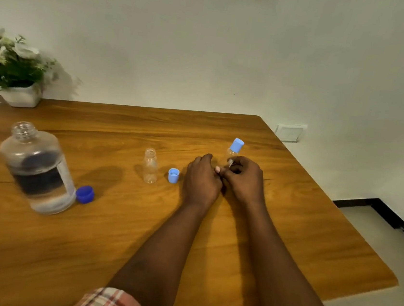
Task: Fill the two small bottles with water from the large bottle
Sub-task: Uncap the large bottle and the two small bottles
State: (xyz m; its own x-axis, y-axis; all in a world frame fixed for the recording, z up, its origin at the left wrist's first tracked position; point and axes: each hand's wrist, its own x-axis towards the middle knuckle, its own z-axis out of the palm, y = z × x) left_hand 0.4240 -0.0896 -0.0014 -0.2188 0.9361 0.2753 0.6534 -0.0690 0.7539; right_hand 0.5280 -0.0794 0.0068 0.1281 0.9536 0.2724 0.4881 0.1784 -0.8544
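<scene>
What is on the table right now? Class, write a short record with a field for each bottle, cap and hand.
large bottle: upright, uncapped, partly filled with water
dark blue cap: on the table, beside the large bottle
open small bottle: upright, uncapped, looks empty
light blue cap: on the table, beside the open small bottle
capped small bottle: cap on, tilted, gripped low by right hand
left hand: curled beside right hand; hold unclear

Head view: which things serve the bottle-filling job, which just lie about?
Job: large clear water bottle, dark blue cap, open small clear bottle, loose light blue cap, capped small clear bottle.
Lying about: white potted flowers, white wall socket.
</scene>
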